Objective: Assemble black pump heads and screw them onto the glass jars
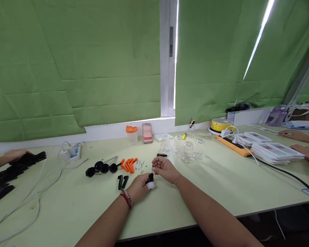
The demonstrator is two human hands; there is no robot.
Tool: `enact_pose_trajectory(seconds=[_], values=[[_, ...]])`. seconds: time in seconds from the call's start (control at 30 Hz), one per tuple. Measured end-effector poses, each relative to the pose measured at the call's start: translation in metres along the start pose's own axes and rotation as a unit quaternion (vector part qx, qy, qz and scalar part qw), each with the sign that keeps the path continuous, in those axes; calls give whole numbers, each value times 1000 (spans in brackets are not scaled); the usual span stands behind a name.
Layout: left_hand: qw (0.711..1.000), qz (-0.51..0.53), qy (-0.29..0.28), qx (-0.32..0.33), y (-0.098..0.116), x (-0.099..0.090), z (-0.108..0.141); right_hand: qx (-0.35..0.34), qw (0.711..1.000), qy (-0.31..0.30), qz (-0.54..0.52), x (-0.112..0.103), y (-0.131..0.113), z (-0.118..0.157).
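My left hand [139,188], with white tape on its thumb, is closed around a small black plastic part [151,177] above the table. Just over the top of that part, my right hand [167,169] pinches what looks like a small metal spring [152,171]. Two black plastic handles [120,182] lie left of my left hand. Beyond them are several orange levers [130,165], thin metal pins [138,164] and several round black cups with metal rods [105,167]. A ridged black piece [162,155] lies behind my right hand.
Several upturned glass jars [187,152] stand beyond my right hand. An orange-lidded cup [132,134] is near the wall. An orange power strip [233,145] and stacked white cards [276,152] lie right. Co-workers' hands [307,154] show at both sides; white cables [37,192] cross the left.
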State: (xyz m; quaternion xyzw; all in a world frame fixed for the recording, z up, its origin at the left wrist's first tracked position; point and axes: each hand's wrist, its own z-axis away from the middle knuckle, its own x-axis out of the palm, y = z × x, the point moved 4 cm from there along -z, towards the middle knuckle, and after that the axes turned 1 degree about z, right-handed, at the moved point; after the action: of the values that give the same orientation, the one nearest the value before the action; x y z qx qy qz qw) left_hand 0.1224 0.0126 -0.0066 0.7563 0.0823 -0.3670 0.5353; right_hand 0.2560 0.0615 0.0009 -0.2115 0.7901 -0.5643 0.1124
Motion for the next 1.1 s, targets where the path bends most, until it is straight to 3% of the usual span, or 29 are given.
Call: enact_pose_trajectory(seconds=[0.37,0.93,1.0,1.1], values=[[1000,-1,1,-9,0,0,0,-10,988,-96,117,1,-1,5],[995,-23,89,-24,-5,-4,1,-24,979,-70,191,5,5,5],[995,-36,91,-21,-5,-6,1,-32,971,-78,226,6,6,5],[992,-64,102,-36,-10,-11,1,-35,933,-58,354,-3,11,2]])
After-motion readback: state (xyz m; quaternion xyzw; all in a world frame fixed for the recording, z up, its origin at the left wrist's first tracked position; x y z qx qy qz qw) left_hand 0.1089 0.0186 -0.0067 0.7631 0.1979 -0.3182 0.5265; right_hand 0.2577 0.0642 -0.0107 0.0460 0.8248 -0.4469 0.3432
